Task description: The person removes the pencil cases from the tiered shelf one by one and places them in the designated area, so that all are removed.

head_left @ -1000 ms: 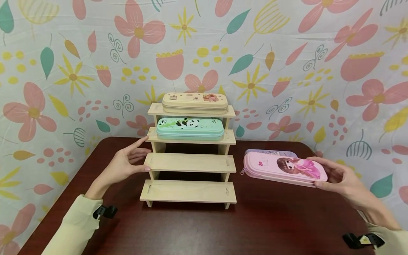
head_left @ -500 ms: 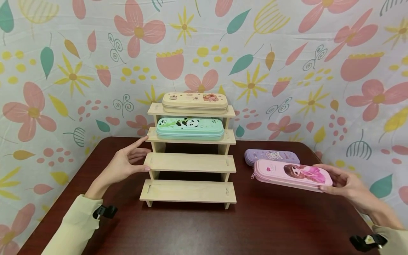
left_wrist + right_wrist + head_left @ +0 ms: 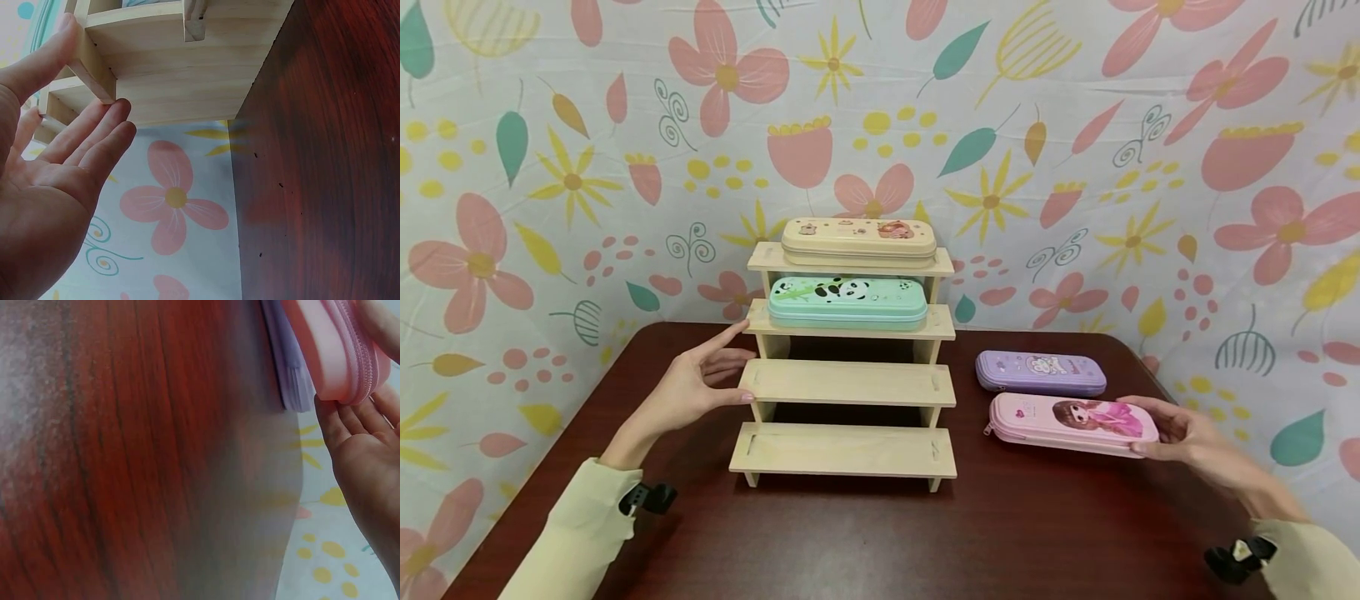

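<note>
My left hand [image 3: 700,379] steadies the left side of a stepped wooden display stand [image 3: 842,450]. In the left wrist view its thumb and fingers sit on opposite sides of a wooden end piece [image 3: 94,65]. My right hand [image 3: 1187,442] grips the right end of a pink pencil case [image 3: 1037,417] with a girl printed on the lid. Thumb in front and fingers behind, it holds the case low over the table or on it; I cannot tell which. Just behind lies a purple pencil case [image 3: 1041,372]. In the right wrist view the pink case's zip [image 3: 359,356] shows.
On the stand's top step lies a cream pencil case [image 3: 857,242]. A mint panda pencil case [image 3: 847,302] lies one step below; the two lower steps are bare wood. The dark table [image 3: 880,542] meets a floral cloth backdrop [image 3: 880,125] behind.
My right hand has brought the pink pencil case lower and toward me, so the purple one behind shows fully. My left hand has stayed at the stand.
</note>
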A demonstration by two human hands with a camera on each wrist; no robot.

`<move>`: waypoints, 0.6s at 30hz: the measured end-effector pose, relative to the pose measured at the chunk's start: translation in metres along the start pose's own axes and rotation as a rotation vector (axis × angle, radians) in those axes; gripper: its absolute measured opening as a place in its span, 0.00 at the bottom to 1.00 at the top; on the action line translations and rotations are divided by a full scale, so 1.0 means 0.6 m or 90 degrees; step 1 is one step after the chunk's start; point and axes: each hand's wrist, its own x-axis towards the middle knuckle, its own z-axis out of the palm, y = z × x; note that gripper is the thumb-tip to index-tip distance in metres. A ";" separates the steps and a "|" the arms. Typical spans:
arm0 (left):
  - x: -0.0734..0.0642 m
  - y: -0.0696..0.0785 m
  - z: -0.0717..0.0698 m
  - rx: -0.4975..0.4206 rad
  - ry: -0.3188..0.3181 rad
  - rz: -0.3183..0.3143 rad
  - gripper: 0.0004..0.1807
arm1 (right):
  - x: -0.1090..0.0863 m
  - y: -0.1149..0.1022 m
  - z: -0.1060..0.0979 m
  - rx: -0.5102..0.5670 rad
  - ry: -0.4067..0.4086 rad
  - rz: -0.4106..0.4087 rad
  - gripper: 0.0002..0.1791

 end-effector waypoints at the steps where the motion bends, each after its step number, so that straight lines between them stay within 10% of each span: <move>1: 0.000 0.000 0.000 -0.001 0.000 0.000 0.58 | 0.002 0.002 0.001 0.003 0.004 0.005 0.31; 18: 0.000 0.002 0.000 -0.006 -0.002 -0.004 0.58 | 0.030 0.019 -0.005 -0.126 -0.005 0.021 0.36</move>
